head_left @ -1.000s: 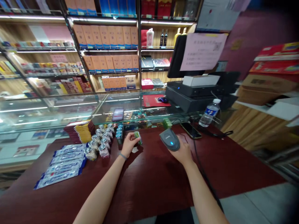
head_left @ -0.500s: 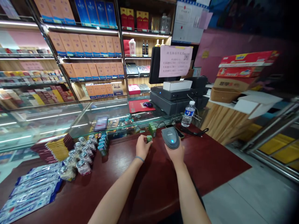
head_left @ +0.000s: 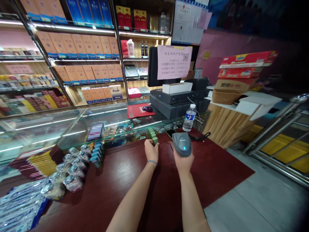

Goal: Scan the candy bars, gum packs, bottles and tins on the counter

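My left hand (head_left: 151, 154), with a thin band at the wrist, pinches a small green container (head_left: 155, 140) between thumb and fingers. That container is at the near end of a short row of similar green containers (head_left: 151, 132) at the counter's back edge. Whether it touches the row I cannot tell. In my right hand (head_left: 183, 163) is a dark grey barcode scanner (head_left: 182, 144) with a lit blue light, its handle mostly hidden by the fingers. The scanner is held above the dark red counter (head_left: 130, 187), to the right of the green containers.
Left on the counter are blue-topped containers (head_left: 96, 154), lidded jars (head_left: 73, 183), stacked yellow packets (head_left: 43, 162) and blue-white packets (head_left: 21, 203). A water bottle (head_left: 189, 118), a phone (head_left: 170, 132) and a black strap (head_left: 201, 137) lie beyond the scanner. A monitor (head_left: 152, 66) stands behind.
My left hand has carried the small green container forward and right, up to the row's near end. The scanner has moved slightly right. The whole view has shifted a little.
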Demonstrator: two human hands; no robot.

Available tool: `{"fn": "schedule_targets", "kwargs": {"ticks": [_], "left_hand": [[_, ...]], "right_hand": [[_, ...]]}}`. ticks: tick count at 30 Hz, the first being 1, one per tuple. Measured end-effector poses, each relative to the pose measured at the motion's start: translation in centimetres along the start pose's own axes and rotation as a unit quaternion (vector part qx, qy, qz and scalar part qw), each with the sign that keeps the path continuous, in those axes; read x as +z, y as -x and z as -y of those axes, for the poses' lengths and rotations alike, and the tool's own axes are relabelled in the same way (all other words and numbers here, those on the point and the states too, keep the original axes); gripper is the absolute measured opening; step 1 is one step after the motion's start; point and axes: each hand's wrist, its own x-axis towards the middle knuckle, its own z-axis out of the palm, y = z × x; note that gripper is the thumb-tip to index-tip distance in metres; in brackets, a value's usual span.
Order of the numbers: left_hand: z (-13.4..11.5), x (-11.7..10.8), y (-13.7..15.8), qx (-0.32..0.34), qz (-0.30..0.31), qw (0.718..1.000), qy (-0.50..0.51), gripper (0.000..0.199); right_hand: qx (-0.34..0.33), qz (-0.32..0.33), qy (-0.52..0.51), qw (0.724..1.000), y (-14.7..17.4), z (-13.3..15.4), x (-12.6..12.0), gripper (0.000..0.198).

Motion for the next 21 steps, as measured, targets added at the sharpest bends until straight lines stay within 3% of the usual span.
{"fn": "schedule_targets", "kwargs": {"ticks": [7,16,21], "left_hand": [[0.1,0.4,-0.6,-0.006,-0.009,1.0,-0.019,0.031],[0.5,0.6,-0.8,-0.012,-0.007,0.999,-0.044,0.034],[0.3,-0.4,0.2,0.015,-0.003,1.0,-0.023,0.056]], "right_hand": [[0.018,-0.037,-0.043,0.998,-0.2,-1.7,0.2,0.055],[0.011,-0.039,-0.049,0.998,0.1,-2.3,0.5,0.054],[0.018,-0.034,-0.049,0.998,-0.1,-2.1,0.5,0.053]]}}
